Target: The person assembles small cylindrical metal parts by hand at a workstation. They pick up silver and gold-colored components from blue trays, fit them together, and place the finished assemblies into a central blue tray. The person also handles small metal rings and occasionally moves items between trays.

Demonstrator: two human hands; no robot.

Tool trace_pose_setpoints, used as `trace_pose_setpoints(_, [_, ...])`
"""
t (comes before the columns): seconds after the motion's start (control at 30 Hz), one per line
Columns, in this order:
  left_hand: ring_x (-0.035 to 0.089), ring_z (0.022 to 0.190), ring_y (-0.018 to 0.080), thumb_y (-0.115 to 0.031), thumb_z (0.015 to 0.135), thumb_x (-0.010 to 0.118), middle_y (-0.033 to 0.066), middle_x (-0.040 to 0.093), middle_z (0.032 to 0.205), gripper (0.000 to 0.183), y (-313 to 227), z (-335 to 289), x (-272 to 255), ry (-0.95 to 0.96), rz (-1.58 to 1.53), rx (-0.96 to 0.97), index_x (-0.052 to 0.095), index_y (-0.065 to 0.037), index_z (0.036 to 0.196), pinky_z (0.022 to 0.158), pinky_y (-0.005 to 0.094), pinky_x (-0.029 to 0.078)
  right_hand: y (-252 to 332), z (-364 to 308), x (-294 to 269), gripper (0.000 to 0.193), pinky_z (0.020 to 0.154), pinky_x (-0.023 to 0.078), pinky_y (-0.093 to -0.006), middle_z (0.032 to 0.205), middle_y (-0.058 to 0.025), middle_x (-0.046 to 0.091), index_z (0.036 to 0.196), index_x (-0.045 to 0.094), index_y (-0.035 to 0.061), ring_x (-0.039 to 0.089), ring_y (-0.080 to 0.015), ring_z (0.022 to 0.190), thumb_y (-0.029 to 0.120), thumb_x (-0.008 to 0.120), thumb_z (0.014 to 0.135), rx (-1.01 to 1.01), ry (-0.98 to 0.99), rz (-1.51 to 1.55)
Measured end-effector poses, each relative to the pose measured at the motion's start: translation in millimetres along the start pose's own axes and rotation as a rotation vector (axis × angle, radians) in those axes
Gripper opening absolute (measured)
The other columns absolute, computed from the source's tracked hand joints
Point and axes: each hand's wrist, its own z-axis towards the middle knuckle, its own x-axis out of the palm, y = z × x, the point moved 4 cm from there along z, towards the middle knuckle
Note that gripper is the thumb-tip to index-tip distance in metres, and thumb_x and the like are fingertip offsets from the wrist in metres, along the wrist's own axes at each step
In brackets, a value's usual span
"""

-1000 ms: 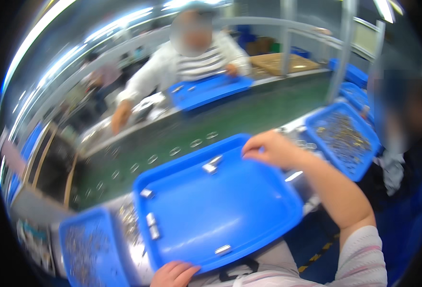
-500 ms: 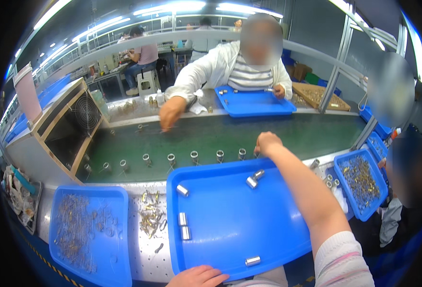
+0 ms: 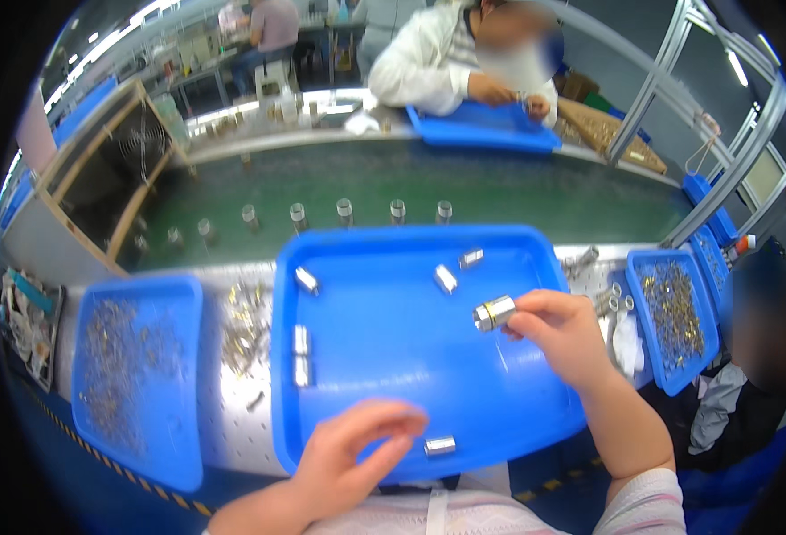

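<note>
My right hand (image 3: 569,337) pinches a silver metal cylinder with a yellow ring (image 3: 495,312) between thumb and fingertips, above the right half of a large blue tray (image 3: 393,374). Over the tray's near left part, my left hand (image 3: 357,450) is slightly blurred, its thumb and fingers apart and curved with nothing between them. Beside it on the tray lies a short silver cylinder (image 3: 440,445). Two more cylinders (image 3: 301,355) rest at the tray's left side, another (image 3: 307,280) lies in the far left corner, and a pair (image 3: 446,278) lies toward the far right.
Beyond the tray, several upright metal parts (image 3: 345,212) stand in a row on a green conveyor belt (image 3: 536,192). A blue tray of thin wire parts (image 3: 135,374) is on the left, one of brass-coloured pieces (image 3: 672,312) on the right. A co-worker (image 3: 451,67) sits opposite.
My right hand has drawn back from the belt to above the tray, bringing a cylinder. The left hand has lifted from the tray's near edge. The co-worker's reaching arm has pulled back.
</note>
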Motion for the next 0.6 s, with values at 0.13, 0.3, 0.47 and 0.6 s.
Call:
trace_pose_setpoints(0.13, [0.058,0.095,0.0204,-0.001,0.09,0.051,0.0172,0.056,0.112,0.036,13.7,23.3,34.2,-0.035,-0.297,-0.19,0.041,0.003,0.123,0.083,0.0326,0.047,-11.4,-52.7,6.1,0.012,0.064,0.048,-0.0248,0.08,-0.0117,0.065,0.088,0.065,-0.0043,0.061,-0.0163,0.072,-0.001,0.069,0.077,-0.187,0.03,-0.165])
trace_pose_setpoints(0.3, [0.06,0.091,0.0171,-0.003,0.089,0.054,0.0148,0.057,0.107,0.029,22.8,25.1,50.3,-0.003,-0.297,-0.244,0.045,0.003,0.116,0.079,0.0281,0.049,-20.2,-78.8,17.0,0.014,0.06,0.047,-0.0269,0.079,-0.0121,0.066,0.085,0.066,-0.0022,0.06,-0.019,0.067,-0.001,0.072,0.072,-0.316,0.029,-0.198])
trace_pose_setpoints(0.47, [0.06,0.087,0.0139,-0.009,0.089,0.059,0.0104,0.059,0.101,0.024,24.1,22.8,53.9,-0.045,-0.332,-0.271,0.049,0.001,0.108,0.077,0.0249,0.05,-22.9,-83.2,21.3,0.013,0.057,0.045,-0.0252,0.076,-0.0108,0.065,0.083,0.066,-0.0015,0.059,-0.018,0.064,-0.001,0.072,0.071,-0.343,0.016,-0.191])
trace_pose_setpoints(0.6, [0.06,0.086,0.0136,-0.01,0.089,0.06,0.0097,0.06,0.1,0.021,31.9,19.5,48.5,-0.025,-0.376,-0.309,0.05,0.0,0.105,0.073,0.0234,0.049,-26.7,-80.7,25.1,0.011,0.055,0.045,-0.0249,0.074,-0.0103,0.065,0.082,0.066,-0.002,0.058,-0.0169,0.062,-0.001,0.072,0.072,-0.306,0.014,-0.161])
